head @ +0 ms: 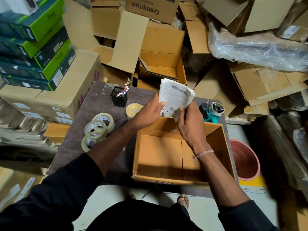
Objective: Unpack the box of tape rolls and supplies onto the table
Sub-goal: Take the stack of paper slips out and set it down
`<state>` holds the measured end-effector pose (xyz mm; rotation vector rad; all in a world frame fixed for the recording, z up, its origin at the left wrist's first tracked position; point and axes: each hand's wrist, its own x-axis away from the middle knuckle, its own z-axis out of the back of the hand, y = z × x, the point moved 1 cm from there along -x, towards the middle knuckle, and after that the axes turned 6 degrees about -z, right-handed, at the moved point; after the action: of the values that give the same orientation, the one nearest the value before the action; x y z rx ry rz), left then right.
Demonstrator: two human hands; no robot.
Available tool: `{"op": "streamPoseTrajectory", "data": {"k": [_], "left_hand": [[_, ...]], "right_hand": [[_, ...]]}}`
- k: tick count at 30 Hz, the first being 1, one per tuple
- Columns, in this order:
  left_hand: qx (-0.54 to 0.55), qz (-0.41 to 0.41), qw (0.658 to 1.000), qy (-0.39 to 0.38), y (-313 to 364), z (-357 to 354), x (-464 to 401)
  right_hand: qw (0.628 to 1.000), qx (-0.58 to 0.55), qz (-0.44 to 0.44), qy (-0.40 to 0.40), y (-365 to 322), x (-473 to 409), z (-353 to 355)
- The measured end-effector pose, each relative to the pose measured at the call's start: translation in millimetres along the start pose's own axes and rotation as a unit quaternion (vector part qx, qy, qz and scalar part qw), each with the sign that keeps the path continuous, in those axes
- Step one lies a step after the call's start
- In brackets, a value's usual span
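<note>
Both hands are up over the far rim of the open box (183, 157), gripping a stack of shipping labels (175, 97): left hand (148, 112) thumb-pinching its near-left edge, right hand (190, 124) curled round the bottom corner. The box looks empty now. Best move, I'd say: keep the stack squared and lay it flat on bare desk (100, 100) toward the far edge, between the label roll (133, 110) and the tape dispenser (213, 110), clear of the tape rolls (98, 129) at the left edge.

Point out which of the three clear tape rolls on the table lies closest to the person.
The clear tape roll at the table's near left edge, lowest in the cluster, beside the left forearm; the other two sit farther back.
</note>
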<state>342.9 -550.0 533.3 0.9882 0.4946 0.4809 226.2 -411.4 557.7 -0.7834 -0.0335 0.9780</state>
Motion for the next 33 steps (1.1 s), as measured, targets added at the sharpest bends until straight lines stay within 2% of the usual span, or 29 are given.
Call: {"op": "streamPoseTrajectory", "data": {"k": [7,11,18,21,24,26,30,33], "left_hand": [[-0.025,0.026,0.997,-0.062,-12,2,-5],[-0.019,0.013,0.999,-0.045,-11,3,-6],[-0.103,0.013,0.99,-0.093,-11,13,-9],[-0.2,0.004,0.971,-0.133,-3,33,-19],[-0.287,-0.015,0.937,-0.199,11,53,-24],[-0.339,-0.043,0.907,-0.247,21,59,-25],[-0.411,-0.068,0.85,-0.323,25,58,-25],[-0.392,-0.052,0.863,-0.314,20,67,-26]], "right_hand": [[0.998,0.018,-0.053,-0.005,2,14,-23],[0.999,-0.007,-0.038,0.02,1,9,-14],[0.995,-0.007,-0.085,-0.043,8,4,-9],[0.991,-0.018,-0.128,-0.023,9,-10,11],[0.983,-0.116,-0.142,0.001,8,-23,27],[0.986,-0.127,-0.103,-0.037,6,-31,34],[0.98,-0.045,-0.011,-0.194,-3,-38,36],[0.975,-0.017,0.014,-0.22,-2,-35,28]]}}
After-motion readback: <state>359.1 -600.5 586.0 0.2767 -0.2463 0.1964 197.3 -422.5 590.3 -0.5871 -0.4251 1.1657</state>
